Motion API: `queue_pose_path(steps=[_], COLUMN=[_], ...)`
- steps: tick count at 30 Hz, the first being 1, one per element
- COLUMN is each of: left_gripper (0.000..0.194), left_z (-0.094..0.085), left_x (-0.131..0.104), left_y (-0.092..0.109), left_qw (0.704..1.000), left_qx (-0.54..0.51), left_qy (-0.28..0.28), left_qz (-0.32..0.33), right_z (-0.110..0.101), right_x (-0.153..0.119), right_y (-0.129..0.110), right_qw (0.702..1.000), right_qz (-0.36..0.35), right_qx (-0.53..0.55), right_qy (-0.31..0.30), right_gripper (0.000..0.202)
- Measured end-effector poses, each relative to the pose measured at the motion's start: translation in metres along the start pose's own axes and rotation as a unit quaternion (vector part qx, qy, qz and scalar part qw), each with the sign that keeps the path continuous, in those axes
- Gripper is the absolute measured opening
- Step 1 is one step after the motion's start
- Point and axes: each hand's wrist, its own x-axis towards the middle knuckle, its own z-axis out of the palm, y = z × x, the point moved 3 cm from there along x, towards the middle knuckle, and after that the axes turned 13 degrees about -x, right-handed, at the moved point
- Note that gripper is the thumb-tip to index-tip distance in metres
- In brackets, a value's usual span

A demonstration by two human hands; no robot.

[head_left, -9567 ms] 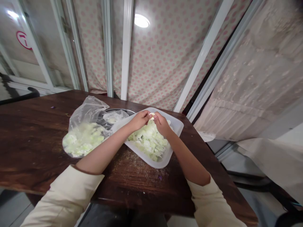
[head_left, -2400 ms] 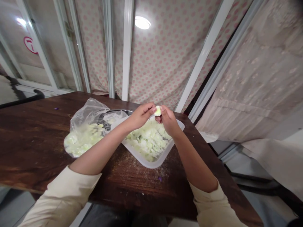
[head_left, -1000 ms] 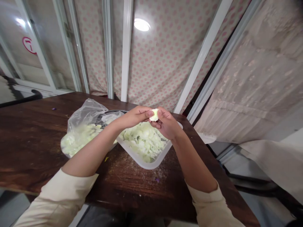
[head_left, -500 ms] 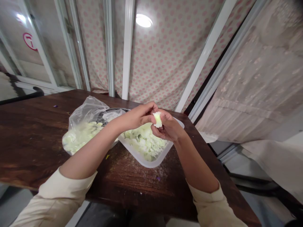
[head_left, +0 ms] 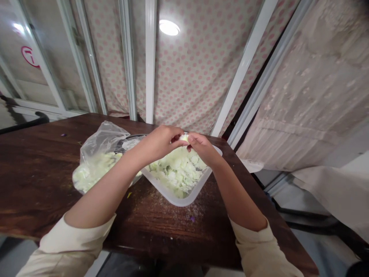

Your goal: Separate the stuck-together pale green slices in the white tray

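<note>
My left hand (head_left: 164,143) and my right hand (head_left: 201,148) meet above a white plastic tub (head_left: 184,201). Between their fingertips both pinch a small white and pale yellow petal-like piece (head_left: 183,137), partly hidden by the fingers. Many similar pale pieces (head_left: 180,169) fill the tub. To the left of it, a clear plastic bag (head_left: 103,134) holds more pale yellow-white pieces (head_left: 95,169), partly behind my left forearm.
The dark wooden table (head_left: 155,223) carries fine crumbs, a yellow-green scrap (head_left: 129,195) and small purple bits (head_left: 191,219). Behind it are white window frames (head_left: 150,61) and a dotted curtain (head_left: 196,69). Pale cloth hangs at the right.
My hands have turned and moved slightly left, and the held piece is now more covered by the fingers. The whole view has shifted a little.
</note>
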Motion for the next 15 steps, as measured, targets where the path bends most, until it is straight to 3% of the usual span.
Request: queue_pose_path(steps=[3, 10, 12, 15], left_gripper=[0.025, 0.018, 0.014, 0.008], left_z=[0.000, 0.007, 0.007, 0.002], left_x=[-0.001, 0.002, 0.003, 0.003], left_y=[-0.002, -0.016, -0.020, -0.027], left_qw=[1.000, 0.999, 0.999, 0.992], left_qx=[-0.003, -0.026, -0.016, 0.028], left_qy=[-0.001, 0.012, 0.038, 0.115], left_qz=[-0.012, -0.021, -0.025, -0.032], right_z=[-0.010, -0.007, -0.004, 0.001], right_x=[0.000, 0.001, 0.002, 0.004], right_y=[-0.006, -0.001, 0.005, 0.014], right_qw=[0.992, 0.984, 0.985, 0.994], right_qz=[-0.033, -0.021, -0.003, 0.050], right_qx=[-0.116, -0.156, -0.142, -0.059], right_qy=[0.023, 0.085, 0.099, 0.074], right_gripper=[0.027, 0.027, 0.027, 0.031])
